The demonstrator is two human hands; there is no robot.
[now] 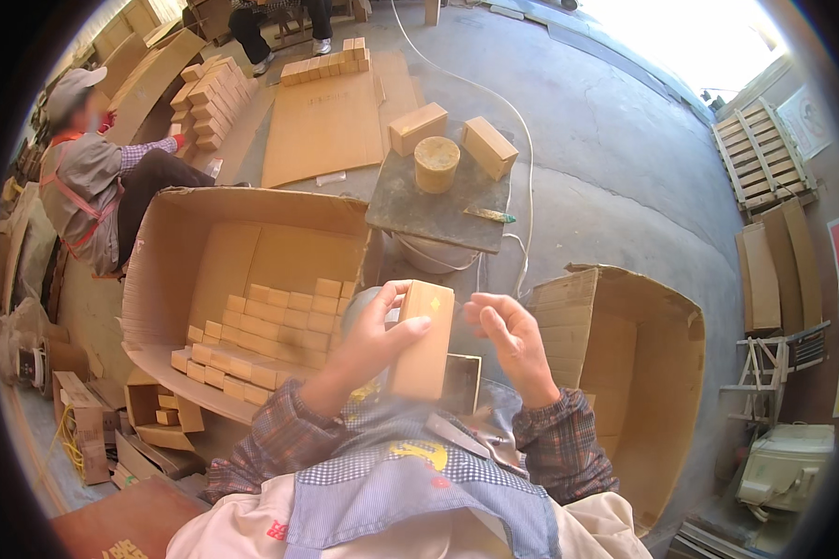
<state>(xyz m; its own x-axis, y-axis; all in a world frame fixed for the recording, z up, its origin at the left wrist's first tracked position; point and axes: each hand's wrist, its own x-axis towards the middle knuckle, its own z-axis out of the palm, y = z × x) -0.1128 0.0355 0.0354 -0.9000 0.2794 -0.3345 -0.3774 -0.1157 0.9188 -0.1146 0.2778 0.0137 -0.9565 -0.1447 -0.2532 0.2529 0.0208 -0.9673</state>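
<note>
My left hand [375, 331] grips an oblong light-wood box [423, 340] above my lap, thumb across its face. A small yellow diamond mark shows near its top end. Just right of it my right hand [515, 347] is raised with fingers half curled and apart, and I see nothing in it. Behind the box, at my lap, is a dark-sided open box [462, 382], partly hidden. Ahead stands a low dark-topped table [410, 207] bearing a round tub [436, 165], two wooden boxes [489, 147] and a brush-like tool [488, 215].
At left a large carton [172, 233] holds rows of wooden boxes [280, 321]; another large open carton [657, 373] stands at right. A co-worker [93, 177] sits beyond the left carton near stacked boxes [214, 102]. A white cable [529, 140] crosses the floor.
</note>
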